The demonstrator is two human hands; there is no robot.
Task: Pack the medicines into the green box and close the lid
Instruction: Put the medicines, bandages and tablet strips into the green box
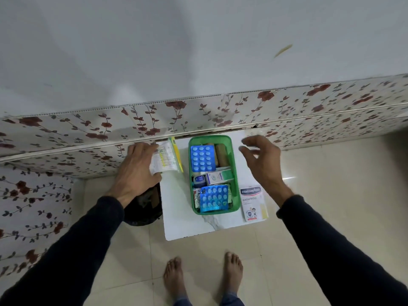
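One view: head camera, looking down at a small white marble-patterned bench.
Box location: green rectangular plastic box stands in the middle of the bench, open at the top.
Packed so far: two blue foil blister strips, a brown cylindrical roll, a small white-and-green carton and a small dark blue jar lie inside the box.
Left to pack: a white Hansaplast plaster carton lies on the bench just beside the box, at its right; a clear packet of cotton buds with yellow zip edge lies at its left.
Left hand: grip laid on the packet's left edge; whether the fingers have clenched on it cannot be told.
Right hand: grip released, fingers spread, hovering right of the box, holding nothing.
Lid: none identifiable in view; closing not yet done.
Progress estimate: mostly packed.
Surroundings: floral-patterned wall panel behind; dark bag on the tiled floor at the left; bare feet below.
Obstruction: box looks nearly full; the remaining carton may sit high and hinder the lid.
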